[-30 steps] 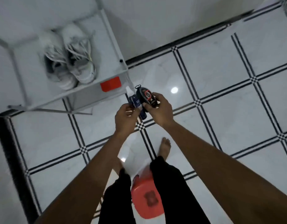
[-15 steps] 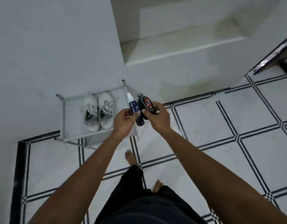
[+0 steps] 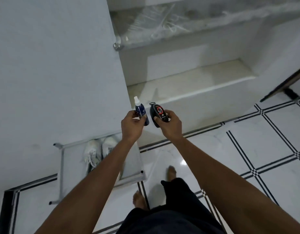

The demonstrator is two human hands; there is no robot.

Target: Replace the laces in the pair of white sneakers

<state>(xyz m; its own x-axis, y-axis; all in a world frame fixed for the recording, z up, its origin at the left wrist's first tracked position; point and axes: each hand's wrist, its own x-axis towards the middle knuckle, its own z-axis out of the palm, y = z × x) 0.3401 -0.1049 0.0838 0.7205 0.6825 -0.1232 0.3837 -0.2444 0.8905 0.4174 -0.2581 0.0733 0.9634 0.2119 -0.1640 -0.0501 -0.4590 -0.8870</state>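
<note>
left hand (image 3: 132, 123) gripping blue spray bottle (image 3: 141, 110), upright | right hand (image 3: 171, 124) gripping black oval shoe-care item (image 3: 158, 114) | white sneakers (image 3: 98, 151) sitting side by side on grey rack (image 3: 61, 166) below left forearm, laces in

Both arms outstretched, left hand (image 3: 132, 124) and right hand (image 3: 171, 124) each curled around an item
</note>
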